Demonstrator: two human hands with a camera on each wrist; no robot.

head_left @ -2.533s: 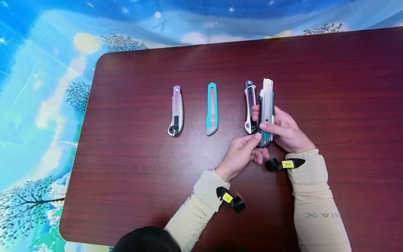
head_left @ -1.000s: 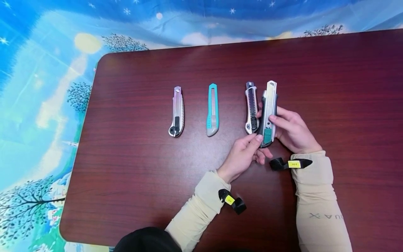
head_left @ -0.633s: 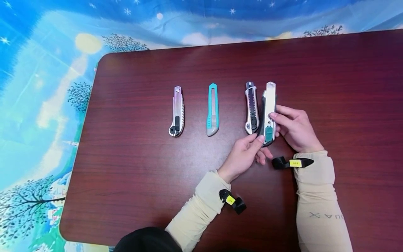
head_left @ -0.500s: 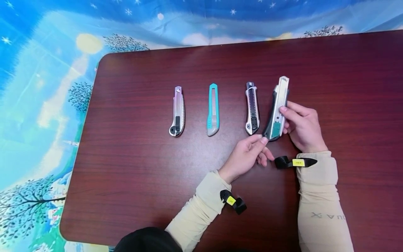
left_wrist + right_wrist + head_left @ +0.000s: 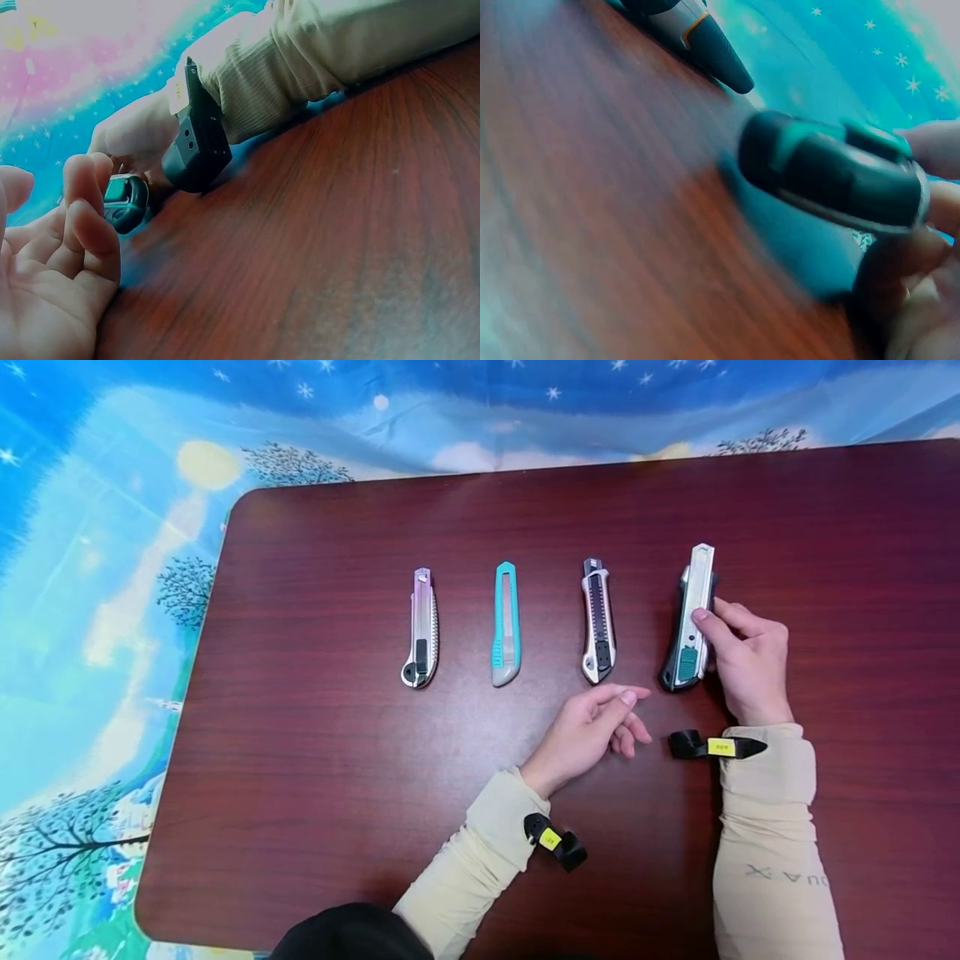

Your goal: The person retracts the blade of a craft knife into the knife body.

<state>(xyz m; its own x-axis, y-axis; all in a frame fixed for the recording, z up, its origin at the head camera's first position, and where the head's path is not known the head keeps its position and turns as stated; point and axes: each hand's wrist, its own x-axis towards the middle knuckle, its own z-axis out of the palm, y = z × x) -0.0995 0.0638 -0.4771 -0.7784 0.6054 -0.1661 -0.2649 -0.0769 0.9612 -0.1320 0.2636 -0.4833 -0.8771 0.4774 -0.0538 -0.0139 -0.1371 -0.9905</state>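
My right hand (image 5: 750,664) pinches a silver and black utility knife with a green slider (image 5: 691,622) between thumb and fingers. In the right wrist view the butt end of this knife (image 5: 840,176) appears tilted and slightly above the table. My left hand (image 5: 588,731) holds nothing; its fingers are loosely bent, below a silver and black utility knife (image 5: 598,622) lying on the table. Further left lie a teal utility knife with a grey end (image 5: 506,625) and a purple-tipped silver utility knife (image 5: 422,627). The left wrist view shows my left hand (image 5: 60,277) with its palm visible.
The dark red-brown wooden table (image 5: 315,735) has a rounded corner at the far left. A patterned blue cloth (image 5: 420,410) hangs behind and beside it. Black cameras with yellow labels are strapped to both wrists.
My right hand has carried the green-slider utility knife to the right, away from the knife beside it. My left hand has let go of its lower end and stayed nearly in place.
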